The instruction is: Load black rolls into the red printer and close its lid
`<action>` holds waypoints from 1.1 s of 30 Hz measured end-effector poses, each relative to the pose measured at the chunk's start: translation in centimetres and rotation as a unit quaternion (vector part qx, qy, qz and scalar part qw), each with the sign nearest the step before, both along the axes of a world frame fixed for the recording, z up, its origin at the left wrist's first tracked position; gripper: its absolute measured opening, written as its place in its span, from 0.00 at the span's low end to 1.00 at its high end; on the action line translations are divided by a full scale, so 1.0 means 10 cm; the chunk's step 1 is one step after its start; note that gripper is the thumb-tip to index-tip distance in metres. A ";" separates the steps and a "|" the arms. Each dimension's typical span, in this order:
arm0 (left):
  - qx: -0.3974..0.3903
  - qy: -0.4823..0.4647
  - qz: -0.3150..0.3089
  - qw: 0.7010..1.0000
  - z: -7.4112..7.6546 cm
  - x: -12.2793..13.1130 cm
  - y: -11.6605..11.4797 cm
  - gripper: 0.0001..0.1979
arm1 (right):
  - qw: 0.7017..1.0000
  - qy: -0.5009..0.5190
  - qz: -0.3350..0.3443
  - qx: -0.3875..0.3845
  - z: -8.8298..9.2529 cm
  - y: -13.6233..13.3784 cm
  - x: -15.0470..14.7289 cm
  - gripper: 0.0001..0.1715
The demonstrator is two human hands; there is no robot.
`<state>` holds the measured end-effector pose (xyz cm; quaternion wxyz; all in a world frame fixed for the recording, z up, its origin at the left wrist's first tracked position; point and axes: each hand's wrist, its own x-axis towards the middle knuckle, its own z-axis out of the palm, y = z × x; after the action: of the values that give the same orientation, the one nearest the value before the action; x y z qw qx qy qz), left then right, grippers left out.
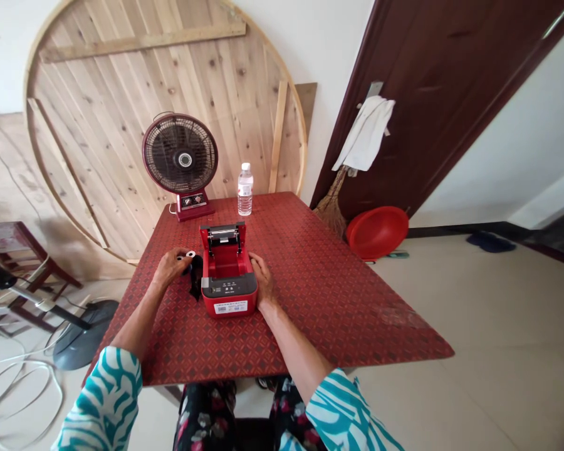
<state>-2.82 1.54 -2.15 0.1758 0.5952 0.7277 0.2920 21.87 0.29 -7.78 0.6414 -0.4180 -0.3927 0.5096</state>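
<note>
**Figure.** Seated person's two hands at a red label printer with its lid open.

The left hand (pixel 170 267) is closed in a pinch on a small roll with white end cores (pixel 187 255). A black film (pixel 196 280) hangs from the roll to the table (pixel 338 307), just beside the printer's left wall. The pinch appears to keep the roll raised and level with the printer's opening.

The red label printer (pixel 229 294) stands near the middle of the table's near half. Its hinged lid (pixel 223 237) is raised toward the far side, which exposes the red compartment (pixel 225 262). The right hand (pixel 263 280) rests unclenched against the printer's right wall, holding nothing and apparently steadying the body.

Far along the table stand a white-capped water bottle (pixel 245 190) and, at the far left corner, a maroon desk fan (pixel 181 155). On the floor to the far right lies a red plastic basin (pixel 376 232).
</note>
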 end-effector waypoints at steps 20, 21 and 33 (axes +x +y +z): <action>0.132 -0.176 -0.019 0.975 0.21 -0.02 -0.01 0.21 | 1.000 -0.022 0.004 0.019 0.00 0.00 0.03 0.22; 0.171 -0.217 -0.014 0.961 0.23 -0.04 -0.04 0.24 | 1.000 -0.024 0.002 0.018 0.01 0.00 0.03 0.22; 0.228 -0.066 -0.200 0.951 0.58 0.50 -0.50 0.21 | 0.999 -0.007 -0.001 0.044 -0.04 0.05 0.00 0.20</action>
<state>2.14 -3.48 3.68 0.1381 0.7320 0.4947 0.4477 21.84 0.76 -8.18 0.6568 -0.3935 -0.4187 0.4884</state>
